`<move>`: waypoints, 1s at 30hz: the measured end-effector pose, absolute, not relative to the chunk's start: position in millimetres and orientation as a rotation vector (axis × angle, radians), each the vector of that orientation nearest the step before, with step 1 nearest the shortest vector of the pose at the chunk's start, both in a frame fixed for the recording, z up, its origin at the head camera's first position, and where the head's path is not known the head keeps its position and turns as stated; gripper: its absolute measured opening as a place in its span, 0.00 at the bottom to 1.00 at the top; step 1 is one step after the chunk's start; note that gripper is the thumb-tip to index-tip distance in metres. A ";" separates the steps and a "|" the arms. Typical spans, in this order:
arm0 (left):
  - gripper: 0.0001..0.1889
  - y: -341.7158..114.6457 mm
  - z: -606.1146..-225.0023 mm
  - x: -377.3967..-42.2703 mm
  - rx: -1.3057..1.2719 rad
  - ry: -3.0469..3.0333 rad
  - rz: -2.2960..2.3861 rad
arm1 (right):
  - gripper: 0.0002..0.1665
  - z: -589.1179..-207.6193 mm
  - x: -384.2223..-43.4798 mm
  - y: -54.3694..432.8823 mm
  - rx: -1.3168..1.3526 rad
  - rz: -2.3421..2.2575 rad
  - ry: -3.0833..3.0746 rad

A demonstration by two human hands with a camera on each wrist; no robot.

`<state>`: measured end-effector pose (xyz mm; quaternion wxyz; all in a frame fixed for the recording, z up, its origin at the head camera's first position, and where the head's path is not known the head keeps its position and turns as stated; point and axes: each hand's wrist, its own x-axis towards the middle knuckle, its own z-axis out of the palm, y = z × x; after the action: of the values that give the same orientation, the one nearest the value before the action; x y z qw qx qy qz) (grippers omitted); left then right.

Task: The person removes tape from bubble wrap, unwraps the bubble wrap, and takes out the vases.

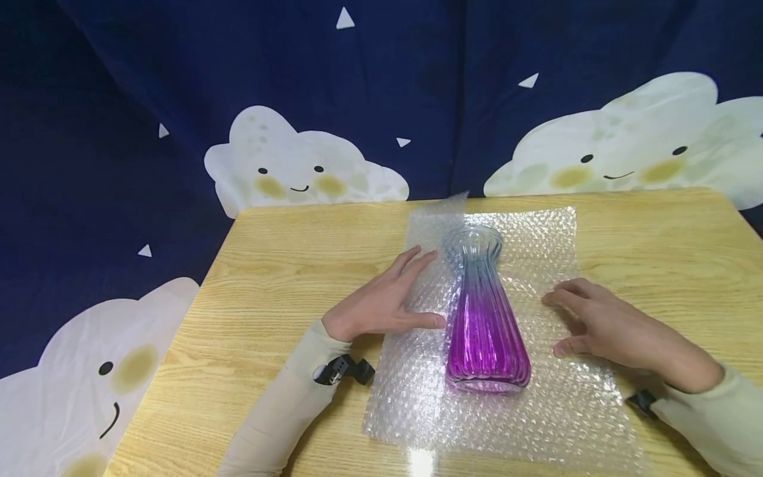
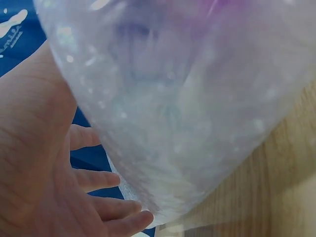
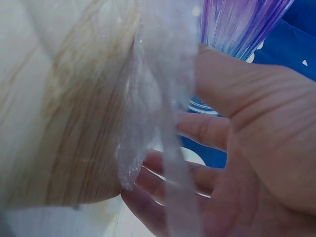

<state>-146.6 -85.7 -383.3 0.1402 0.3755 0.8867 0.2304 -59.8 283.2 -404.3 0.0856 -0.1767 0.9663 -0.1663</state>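
A ribbed glass vase, blue-clear at its neck and magenta at its base, lies on a sheet of bubble wrap with its mouth pointing away from me. My left hand is at the sheet's left side, fingers spread and the thumb pointing toward the vase. In the left wrist view, raised bubble wrap stands beside these fingers and veils the vase. To the right of the vase, my right hand has its fingers loosely bent over the sheet's right edge. The right wrist view shows that edge in front of the fingers.
The wooden table carries the sheet, whose far left corner sticks up near the table's back edge. Behind hangs a dark blue cloth printed with smiling clouds.
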 end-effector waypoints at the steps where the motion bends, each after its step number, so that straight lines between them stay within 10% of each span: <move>1: 0.57 -86.0 -383.1 -146.5 1.087 2.561 0.667 | 0.49 -404.7 -59.8 283.3 -0.529 -0.497 2.879; 30: 0.58 -92.6 -377.8 -148.3 1.148 2.559 0.669 | 0.50 -405.5 -59.8 283.6 -0.510 -0.508 2.865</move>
<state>-148.3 -92.6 -377.8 0.1286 0.3948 0.8801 0.2302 -59.8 283.6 -405.5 0.0937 -0.1719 0.9656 -0.1713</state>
